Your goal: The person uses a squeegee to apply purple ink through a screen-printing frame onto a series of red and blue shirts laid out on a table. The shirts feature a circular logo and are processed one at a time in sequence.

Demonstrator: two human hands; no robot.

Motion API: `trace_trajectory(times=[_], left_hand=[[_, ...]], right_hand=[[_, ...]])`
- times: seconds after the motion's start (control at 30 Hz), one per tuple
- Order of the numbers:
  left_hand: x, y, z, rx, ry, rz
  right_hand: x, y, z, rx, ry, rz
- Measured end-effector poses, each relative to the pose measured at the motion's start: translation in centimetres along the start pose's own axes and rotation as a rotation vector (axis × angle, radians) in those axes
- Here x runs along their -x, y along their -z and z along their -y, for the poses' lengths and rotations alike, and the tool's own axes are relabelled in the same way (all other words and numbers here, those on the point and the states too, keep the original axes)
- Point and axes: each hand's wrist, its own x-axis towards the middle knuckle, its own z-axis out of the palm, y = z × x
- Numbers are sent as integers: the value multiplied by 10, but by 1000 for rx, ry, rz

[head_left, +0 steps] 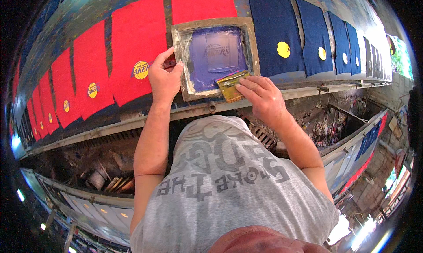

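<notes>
A screen-printing frame [211, 25] lies flat over a panel of red fabric [202, 6] at the table's near side. Its purple-blue mesh [198, 46] carries a stencil with lettering, and pale ink residue lines the inner rim. My left hand [164, 79] holds the frame's left side between thumb and fingers. In my right hand [268, 99] is a squeegee [229, 92] smeared with yellow ink, gripped by its upper edge. The squeegee rests tilted at the frame's near right corner, overlapping mesh and rim. Its far edge hides part of the mesh.
Red fabric panels [139, 37] with yellow round prints stretch leftward; navy panels [277, 28] with yellow discs run right. A metal rail [304, 93] with pipe stubs borders the table's near edge. Beneath, a trough [335, 125] holds debris. Another table with grey panels [94, 211] stands behind me.
</notes>
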Motion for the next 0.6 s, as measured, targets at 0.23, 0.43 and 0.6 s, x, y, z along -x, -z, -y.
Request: trace_trajectory(times=[0.23,0.43,0.6], left_hand=[[-8,0,1,45,-33,20],[-8,1,0,-35,-70,4],[-8,1,-5,-53,-7,21]], right_hand=[[-19,-1,-37,29,181,103],[-54,-35,-19,78,181,-55],[-94,-40,-18,98,14,-109]])
